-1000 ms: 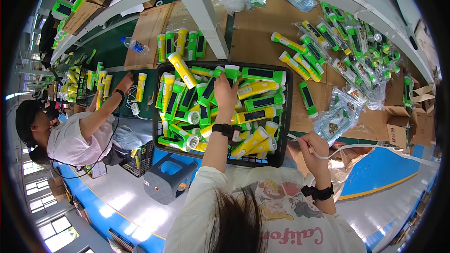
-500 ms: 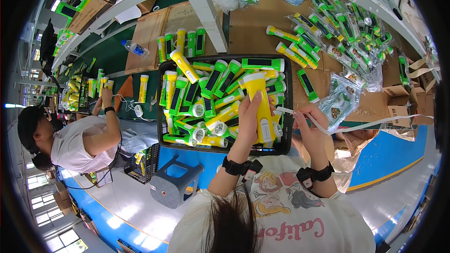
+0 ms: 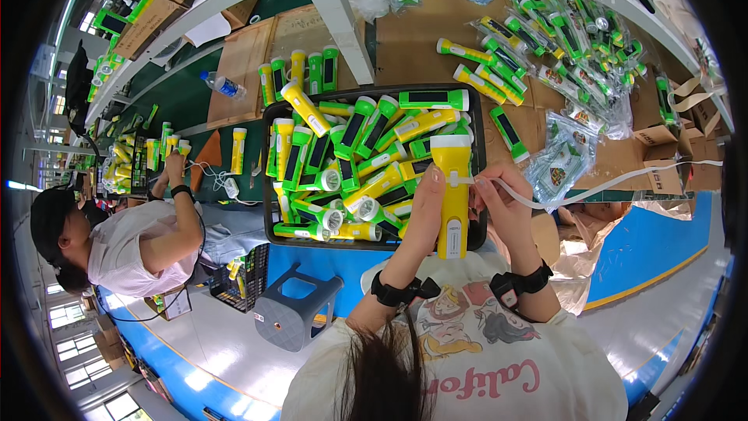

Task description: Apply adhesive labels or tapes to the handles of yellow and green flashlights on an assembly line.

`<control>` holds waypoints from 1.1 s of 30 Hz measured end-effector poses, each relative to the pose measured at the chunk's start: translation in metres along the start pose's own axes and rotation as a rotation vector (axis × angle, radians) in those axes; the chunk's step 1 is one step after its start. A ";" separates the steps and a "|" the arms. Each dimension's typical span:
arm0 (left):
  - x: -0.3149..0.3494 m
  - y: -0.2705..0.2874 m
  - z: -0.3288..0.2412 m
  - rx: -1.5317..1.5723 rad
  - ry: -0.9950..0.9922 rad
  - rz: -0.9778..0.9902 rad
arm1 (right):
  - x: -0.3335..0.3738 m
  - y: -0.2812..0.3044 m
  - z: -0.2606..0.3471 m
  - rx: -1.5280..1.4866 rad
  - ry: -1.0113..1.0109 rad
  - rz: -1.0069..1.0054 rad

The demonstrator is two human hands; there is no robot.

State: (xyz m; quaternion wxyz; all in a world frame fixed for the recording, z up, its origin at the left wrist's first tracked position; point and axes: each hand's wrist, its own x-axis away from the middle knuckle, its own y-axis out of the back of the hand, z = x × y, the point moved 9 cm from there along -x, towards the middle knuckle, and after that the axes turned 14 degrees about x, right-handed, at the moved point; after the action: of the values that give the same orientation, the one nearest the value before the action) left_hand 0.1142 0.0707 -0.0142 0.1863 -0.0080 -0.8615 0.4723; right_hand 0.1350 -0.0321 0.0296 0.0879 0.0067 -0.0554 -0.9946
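Torch, yellow, stands up in my left hand, just over the near edge of the black tray full of torches. My left fingers are shut round it. My right hand pinches a white strap by the torch top. I think the thin strap could slip out if I pull too hard

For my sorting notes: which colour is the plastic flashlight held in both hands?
The plastic flashlight is yellow, best seen in the head view.
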 end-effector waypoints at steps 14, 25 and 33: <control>-0.018 0.001 0.020 -0.234 0.011 -0.018 | 0.000 0.030 0.013 0.841 0.041 -0.275; -0.060 -0.014 0.046 -0.451 -0.019 0.020 | -0.009 0.067 0.029 0.905 0.331 -0.205; -0.106 -0.038 0.091 -0.473 0.077 0.125 | -0.019 0.094 0.026 1.171 0.457 -0.051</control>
State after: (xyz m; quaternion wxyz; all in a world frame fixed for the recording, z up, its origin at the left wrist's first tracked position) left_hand 0.1892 -0.0444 -0.0603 0.1822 -0.1226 -0.9382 0.2675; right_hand 0.1697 -0.1175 0.0662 0.0556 0.2674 -0.5703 -0.7747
